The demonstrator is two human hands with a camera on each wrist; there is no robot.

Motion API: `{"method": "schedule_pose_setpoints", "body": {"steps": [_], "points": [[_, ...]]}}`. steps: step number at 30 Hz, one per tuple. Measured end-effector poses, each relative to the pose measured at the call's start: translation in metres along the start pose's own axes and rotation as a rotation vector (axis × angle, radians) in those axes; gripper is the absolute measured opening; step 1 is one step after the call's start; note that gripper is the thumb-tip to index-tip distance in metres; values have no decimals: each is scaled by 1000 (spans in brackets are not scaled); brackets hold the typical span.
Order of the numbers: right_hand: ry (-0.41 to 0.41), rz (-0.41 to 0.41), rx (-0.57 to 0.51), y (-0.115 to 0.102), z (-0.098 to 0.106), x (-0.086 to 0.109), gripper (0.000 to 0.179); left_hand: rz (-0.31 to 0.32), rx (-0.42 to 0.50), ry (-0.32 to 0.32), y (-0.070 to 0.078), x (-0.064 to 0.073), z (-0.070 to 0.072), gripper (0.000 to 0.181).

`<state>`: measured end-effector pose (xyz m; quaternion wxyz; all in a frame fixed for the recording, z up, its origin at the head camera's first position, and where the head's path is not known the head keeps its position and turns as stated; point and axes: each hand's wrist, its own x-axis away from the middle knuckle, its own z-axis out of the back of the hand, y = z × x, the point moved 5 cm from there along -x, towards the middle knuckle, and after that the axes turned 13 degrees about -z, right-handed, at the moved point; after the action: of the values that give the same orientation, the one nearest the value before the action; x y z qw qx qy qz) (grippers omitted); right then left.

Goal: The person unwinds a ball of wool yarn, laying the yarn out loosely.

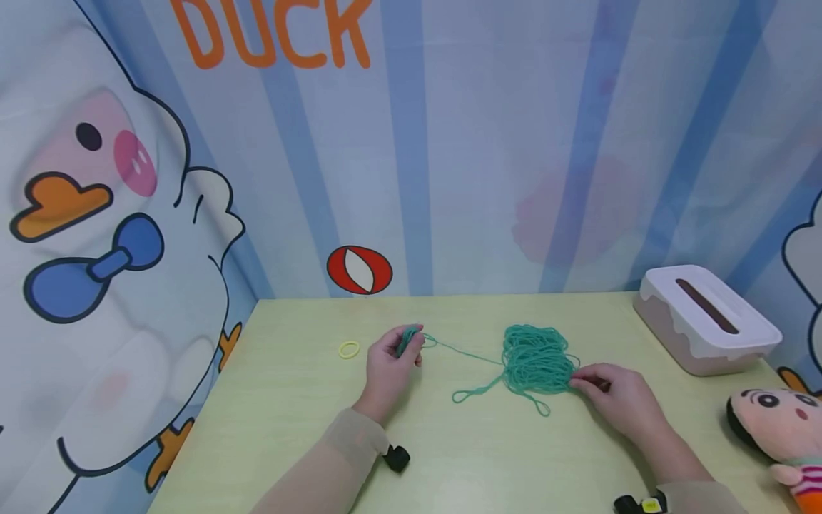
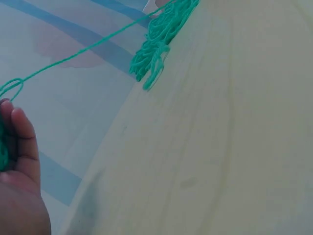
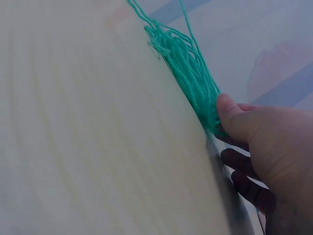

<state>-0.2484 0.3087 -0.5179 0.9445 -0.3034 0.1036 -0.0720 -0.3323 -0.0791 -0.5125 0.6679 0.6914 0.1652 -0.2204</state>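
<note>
A loose bundle of green yarn (image 1: 538, 360) lies on the table, with a few loops sticking out at its near side. From its left side a single strand runs, raised and taut, to my left hand (image 1: 393, 368), which holds a small wad of the same yarn in its curled fingers. That wad is mostly hidden by the fingers in the left wrist view. At the bundle's right edge, my right hand (image 1: 619, 400) pinches some yarn between thumb and forefinger; the right wrist view shows the thumb against the green strands (image 3: 188, 73).
A yellow ring (image 1: 349, 349) lies on the table (image 1: 449, 442) left of my left hand. At the back right stands a tissue box (image 1: 681, 321) with a white lid. A plush doll (image 1: 780, 435) lies at the right edge. A printed cloth (image 1: 475, 143) hangs behind.
</note>
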Motion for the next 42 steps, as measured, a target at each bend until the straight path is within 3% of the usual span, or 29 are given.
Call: {"method": "schedule_pose_setpoints", "body": {"steps": [4,9,12,14,22,26,29,33,38,42], "points": [[110,59,-18,-16,0,3,11,8,19,-56,0,0,-3,25],[276,243,-124,-56,-10,12,14,17,46,-121,2,0,-6,29],[293,355,-176,-83,-25,17,23,18,67,-146,3,1,-7,31],[263,385,-191,-99,-36,18,29,21,86,-152,4,1,-6,32],[27,300,-222,-144,-79,13,44,42,156,-214,4,2,-9,30],[-26,273,-225,-157,-92,11,43,39,158,-249,2,3,-11,29],[5,271,-232,-162,-95,12,31,34,168,-257,2,3,-13,28],[106,286,-275,-162,-90,15,16,43,186,-257,1,4,-15,28],[212,322,-349,-158,-81,15,14,96,190,-252,-4,4,-17,27],[244,328,-360,-155,-76,14,12,122,148,-232,-6,5,-16,27]]}}
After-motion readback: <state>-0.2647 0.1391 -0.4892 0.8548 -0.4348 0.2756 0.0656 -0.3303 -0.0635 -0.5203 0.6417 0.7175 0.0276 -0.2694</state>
